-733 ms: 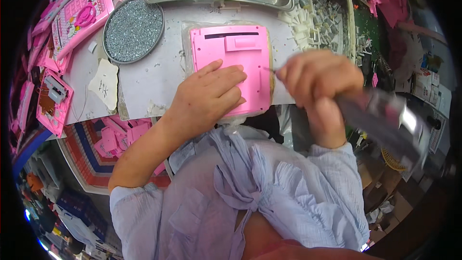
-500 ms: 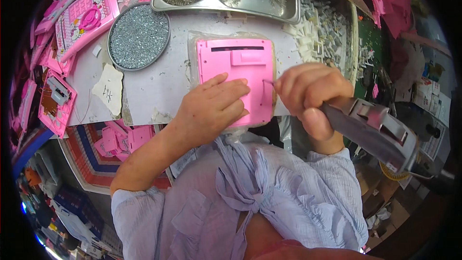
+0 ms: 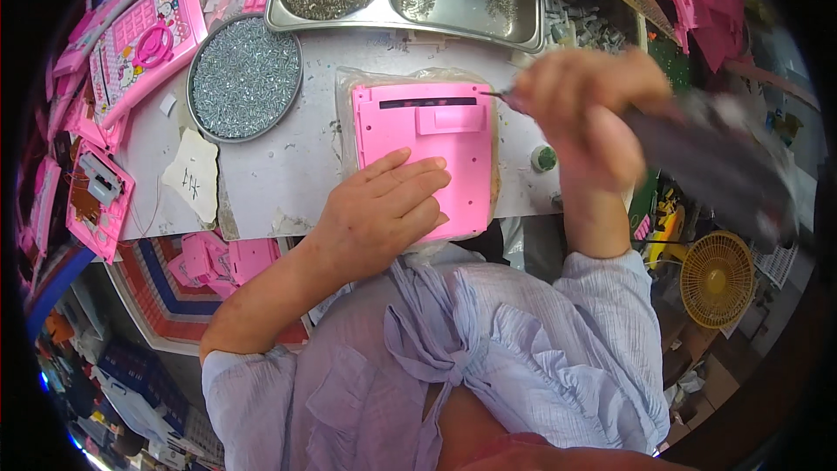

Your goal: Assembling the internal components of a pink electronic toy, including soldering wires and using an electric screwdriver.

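A pink plastic housing [image 3: 418,153] lies flat on a pad wrapped in clear plastic [image 3: 347,92] at the table's near edge. It has a dark slot, a raised block and several screw holes. My left hand [image 3: 388,201] rests on its lower left part, fingers stretched out over the surface. In my right hand [image 3: 588,105] is a dark electric screwdriver [image 3: 715,157], gripped with the fingers wrapped round it and smeared by motion. Its thin bit points left and ends close to the housing's upper right corner; whether it touches a screw there I cannot tell.
A round dish of small silver screws [image 3: 246,78] stands left of the housing. Behind is a steel tray [image 3: 410,22] with brownish small parts. Pink toy parts [image 3: 144,44] pile up at left. More pink pieces lie in a basket [image 3: 157,296] below. A yellow fan [image 3: 717,279] stands at right.
My right hand has moved the screwdriver up, from the housing's right middle edge to its upper right corner. My left hand stays on the housing. The view has shifted slightly.
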Tool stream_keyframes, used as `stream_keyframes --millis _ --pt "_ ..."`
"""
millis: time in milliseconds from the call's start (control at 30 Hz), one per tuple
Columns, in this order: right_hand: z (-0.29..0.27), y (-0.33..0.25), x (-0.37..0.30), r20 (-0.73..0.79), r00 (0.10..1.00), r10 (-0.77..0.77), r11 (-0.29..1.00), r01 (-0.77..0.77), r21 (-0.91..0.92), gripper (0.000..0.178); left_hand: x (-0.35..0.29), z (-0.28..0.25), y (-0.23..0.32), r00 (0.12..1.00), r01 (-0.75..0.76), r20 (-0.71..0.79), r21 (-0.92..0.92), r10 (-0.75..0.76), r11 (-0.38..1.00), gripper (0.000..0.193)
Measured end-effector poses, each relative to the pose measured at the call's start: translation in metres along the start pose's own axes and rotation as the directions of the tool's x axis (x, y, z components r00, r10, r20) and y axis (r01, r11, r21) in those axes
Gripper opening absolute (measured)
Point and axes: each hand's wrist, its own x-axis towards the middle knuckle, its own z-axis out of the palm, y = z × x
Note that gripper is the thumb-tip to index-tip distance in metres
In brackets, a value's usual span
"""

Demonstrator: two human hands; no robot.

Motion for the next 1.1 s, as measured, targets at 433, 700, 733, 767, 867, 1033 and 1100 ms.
stream_keyframes --millis 433,700,733,767,867,1033,1100 --pt "0.008 0.006 0.013 0.024 0.997 -0.078 0.997 0.077 0.017 0.027 0.005 -0.008 0.0 0.996 0.076 -0.044 -0.109 -0.081 0.991 0.019" --pt "0.068 -0.027 -0.015 0.075 0.99 0.118 0.965 -0.132 0.226 0.015 -0.022 -0.008 0.001 0.926 0.213 -0.259 -0.236 -0.273 0.948 0.008" --pt "0.076 -0.025 -0.016 0.025 0.993 0.114 0.955 -0.116 0.271 0.015 -0.027 -0.011 0.001 0.933 0.207 -0.244 -0.235 -0.263 0.95 0.008" --pt "0.08 -0.027 -0.015 0.007 0.994 0.109 0.946 -0.106 0.305 0.015 -0.029 -0.014 -0.001 0.938 0.203 -0.232 -0.235 -0.258 0.951 0.008" --pt "0.09 -0.025 -0.016 -0.047 0.993 0.109 0.934 -0.086 0.345 0.014 -0.024 -0.02 0.006 0.941 0.217 -0.198 -0.274 -0.275 0.937 0.007" --pt "0.09 -0.004 -0.013 0.051 0.987 0.149 0.938 -0.158 0.308 0.022 -0.029 -0.019 -0.001 0.917 0.232 -0.254 -0.285 -0.307 0.93 0.004" --pt "0.093 -0.006 -0.009 0.037 0.989 0.144 0.948 -0.149 0.28 0.021 -0.027 -0.022 -0.001 0.911 0.226 -0.293 -0.235 -0.291 0.945 0.005"
